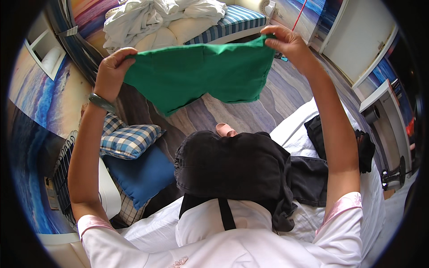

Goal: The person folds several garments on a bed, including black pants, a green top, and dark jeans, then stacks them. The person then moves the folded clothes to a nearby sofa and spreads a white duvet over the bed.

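A green cloth (204, 70) is stretched out in the air before me, its upper edge nearly straight and its lower edge notched near the middle. My left hand (115, 68) pinches its upper left corner between thumb and fingers; a dark bangle circles that wrist. At the upper right corner, my right hand (285, 40) grips the cloth the same way. Below the cloth, a black garment (231, 164) lies across my lap. Dark trousers (310, 181) lie to the right of it on the white bed sheet (301, 134).
Checked cushions (132, 140) and a blue cushion (144, 174) are piled at the left. A pink slipper (225, 129) is on the floor just beyond my lap. Farther off stands a bench with a striped seat (231, 23) and heaped white bedding (150, 20). A fan (395, 174) stands at the right.
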### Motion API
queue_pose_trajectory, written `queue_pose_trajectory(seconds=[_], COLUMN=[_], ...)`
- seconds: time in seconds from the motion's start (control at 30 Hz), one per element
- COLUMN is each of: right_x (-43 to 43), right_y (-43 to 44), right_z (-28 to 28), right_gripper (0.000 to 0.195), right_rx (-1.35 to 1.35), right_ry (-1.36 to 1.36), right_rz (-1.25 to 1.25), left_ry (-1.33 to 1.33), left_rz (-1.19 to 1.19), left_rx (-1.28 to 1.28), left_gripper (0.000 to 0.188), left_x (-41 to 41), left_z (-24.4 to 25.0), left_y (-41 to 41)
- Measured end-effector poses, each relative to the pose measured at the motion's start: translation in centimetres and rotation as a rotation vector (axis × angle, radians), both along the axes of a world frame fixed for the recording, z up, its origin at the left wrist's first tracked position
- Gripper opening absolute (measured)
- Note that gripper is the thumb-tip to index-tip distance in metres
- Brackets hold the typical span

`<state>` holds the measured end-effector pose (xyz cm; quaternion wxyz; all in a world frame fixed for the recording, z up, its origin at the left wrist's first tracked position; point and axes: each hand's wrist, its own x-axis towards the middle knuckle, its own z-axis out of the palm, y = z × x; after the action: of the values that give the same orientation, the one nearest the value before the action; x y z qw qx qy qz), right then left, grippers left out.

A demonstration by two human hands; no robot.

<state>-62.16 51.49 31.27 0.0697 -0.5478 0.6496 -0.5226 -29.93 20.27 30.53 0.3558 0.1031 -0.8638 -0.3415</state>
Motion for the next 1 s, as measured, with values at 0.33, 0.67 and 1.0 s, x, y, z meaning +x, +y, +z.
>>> queue_pose_trajectory(seconds=[0.33,0.67,1.0], right_x=[4.1,14.4,18.1], right_y=[5.9,23.5,26.7], right_z=[-4.8,-21.0,-24.0], right_gripper=[0.009,0.008,0.01], right_rx=[0.229,0.646,0.73], right_ry=[0.677,0.062,-0.304], right_rz=[-0.176,-0.272,-0.523], left_ry=[-0.04,-0.541,-0.751], left_rz=[0.183,-0.573,-0.798], left_rx=[-0.511,-0.136,0.1], left_gripper=[0.016,0.013,0.012], left_x=[3.4,12.3,12.1], left_z=[-5.6,-19.9,-21.5], left_y=[8.0,24.6,25.2])
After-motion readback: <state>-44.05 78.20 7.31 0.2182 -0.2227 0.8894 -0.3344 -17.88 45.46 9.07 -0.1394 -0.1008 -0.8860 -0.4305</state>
